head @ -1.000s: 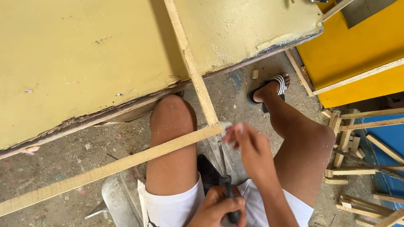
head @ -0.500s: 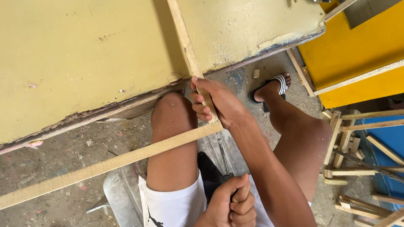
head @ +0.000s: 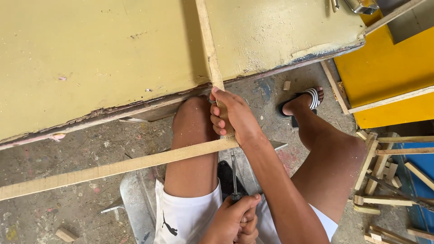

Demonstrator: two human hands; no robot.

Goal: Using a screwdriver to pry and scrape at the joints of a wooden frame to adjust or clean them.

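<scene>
Wooden strips, two, meet at a right-angled corner over the knees, below the yellow table edge. Right hand clamps the joint; left hand fists a screwdriver. Keep the tip straight, the corner squeezed tight.

No packages, labels, signs or screens visible.

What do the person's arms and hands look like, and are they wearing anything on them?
Both arms are bare, with no sleeves showing. The right hand and left hand wear no gloves, and no rings, watch or bands are visible. Lower down, the person wears white shorts with a small black mark and a black-and-white striped sandal.
</scene>
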